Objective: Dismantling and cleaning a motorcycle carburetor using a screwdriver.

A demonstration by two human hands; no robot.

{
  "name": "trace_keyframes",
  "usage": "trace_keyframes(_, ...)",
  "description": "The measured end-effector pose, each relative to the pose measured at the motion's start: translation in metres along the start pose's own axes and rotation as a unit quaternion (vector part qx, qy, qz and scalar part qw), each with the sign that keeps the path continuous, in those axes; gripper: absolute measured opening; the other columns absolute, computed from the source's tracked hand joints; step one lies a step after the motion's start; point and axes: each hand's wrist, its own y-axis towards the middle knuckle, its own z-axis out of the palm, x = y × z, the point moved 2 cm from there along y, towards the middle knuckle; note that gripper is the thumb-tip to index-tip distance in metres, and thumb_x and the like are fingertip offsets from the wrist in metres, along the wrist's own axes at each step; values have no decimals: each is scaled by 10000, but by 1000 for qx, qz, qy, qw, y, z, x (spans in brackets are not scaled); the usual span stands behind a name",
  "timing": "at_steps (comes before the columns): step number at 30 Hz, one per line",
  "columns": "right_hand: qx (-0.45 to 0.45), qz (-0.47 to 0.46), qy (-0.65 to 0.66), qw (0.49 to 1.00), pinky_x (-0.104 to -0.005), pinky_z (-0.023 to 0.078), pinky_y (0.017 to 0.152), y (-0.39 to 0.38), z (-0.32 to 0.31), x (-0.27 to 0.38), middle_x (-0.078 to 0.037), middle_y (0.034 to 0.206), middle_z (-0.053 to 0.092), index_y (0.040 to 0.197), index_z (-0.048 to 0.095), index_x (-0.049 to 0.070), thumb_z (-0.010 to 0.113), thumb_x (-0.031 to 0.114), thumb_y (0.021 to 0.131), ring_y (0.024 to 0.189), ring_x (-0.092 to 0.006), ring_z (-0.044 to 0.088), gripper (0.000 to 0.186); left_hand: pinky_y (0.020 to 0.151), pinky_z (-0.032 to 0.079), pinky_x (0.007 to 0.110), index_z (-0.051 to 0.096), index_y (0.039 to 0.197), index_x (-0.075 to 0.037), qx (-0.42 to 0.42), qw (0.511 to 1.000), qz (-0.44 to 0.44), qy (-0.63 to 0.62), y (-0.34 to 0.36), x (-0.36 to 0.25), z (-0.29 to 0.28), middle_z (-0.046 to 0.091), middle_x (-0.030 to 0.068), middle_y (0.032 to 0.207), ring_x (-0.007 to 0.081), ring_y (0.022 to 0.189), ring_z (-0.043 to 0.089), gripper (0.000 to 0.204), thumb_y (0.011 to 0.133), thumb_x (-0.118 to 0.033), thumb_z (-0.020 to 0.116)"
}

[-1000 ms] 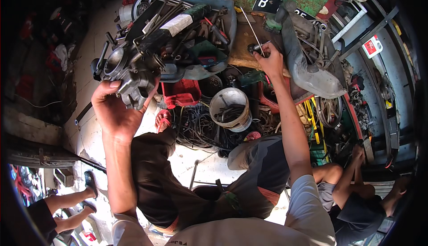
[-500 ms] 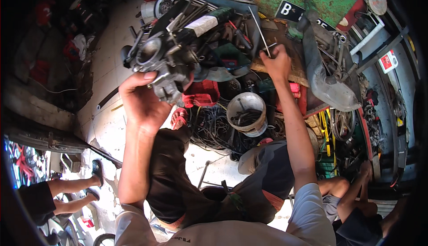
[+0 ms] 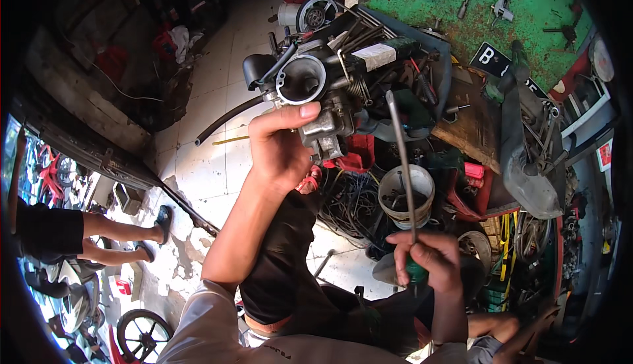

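Note:
A grey metal carburetor [image 3: 326, 117] with a round open bore facing up is held by my left hand [image 3: 280, 143]; the thumb lies over its near side and the other fingers are mostly hidden beneath. A black hose [image 3: 227, 120] sticks out to its left. My right hand [image 3: 428, 262], near my lap, is closed around the green handle of a screwdriver [image 3: 403, 166]. Its long metal shaft points up and away, the tip well to the right of the carburetor and apart from it.
Beyond the carburetor sits a tool tray [image 3: 443, 80] heaped with tools. A white bucket [image 3: 422, 209] of small parts stands beside tangled black cables [image 3: 349, 209]. On the right is a wooden board [image 3: 471, 120] near a grey curved part [image 3: 537, 189]. Another person's legs [image 3: 115, 239] show at left.
My right hand has come back from the bench toward my lap and now holds the screwdriver by its handle, shaft pointing away. The view has shifted left; my left hand still holds the carburetor.

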Motion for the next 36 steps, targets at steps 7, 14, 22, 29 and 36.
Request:
trace_keyframes(7, 123, 71, 91, 986, -227, 391, 547, 7, -5, -15, -63, 643, 519, 1146, 509, -114, 410, 152, 953, 550, -97, 477, 343, 801, 523, 449, 436, 1205, 67, -24, 994, 40, 98, 0, 4, -3, 578, 226, 1070, 342, 898, 615, 629, 635, -160, 573)
trace_keyframes(14, 92, 81, 45, 991, -268, 409, 471, 9, -2, -11, -102, 590, 517, 1030, 523, -157, 417, 187, 937, 482, -139, 492, 371, 864, 492, 465, 418, 1225, 77, -40, 992, 71, 94, 3, 2, 7, 565, 226, 1107, 351, 963, 593, 652, 650, -190, 573)
trace_keyframes(22, 98, 90, 58, 989, -222, 369, 527, 7, -5, -12, -53, 614, 487, 1110, 522, -94, 366, 166, 965, 540, -83, 442, 336, 860, 492, 435, 467, 1180, 40, -5, 998, 50, 32, 0, 4, 13, 597, 196, 1055, 320, 918, 610, 537, 673, -109, 567)
trace_keyframes(29, 89, 98, 44, 990, -221, 369, 522, 5, -5, -12, -50, 606, 487, 1111, 522, -100, 366, 155, 960, 529, -84, 442, 335, 853, 494, 432, 481, 1160, 49, -9, 998, 55, 43, -1, 5, 14, 606, 198, 1033, 324, 894, 618, 501, 688, -98, 569)
trace_keyframes(36, 89, 101, 41, 990, -225, 364, 520, 5, -4, -14, -52, 596, 480, 1119, 522, -103, 367, 163, 959, 521, -89, 437, 347, 846, 494, 423, 488, 1153, 48, -8, 997, 48, 51, 1, 3, 9, 615, 194, 1015, 315, 879, 624, 474, 704, -88, 564)
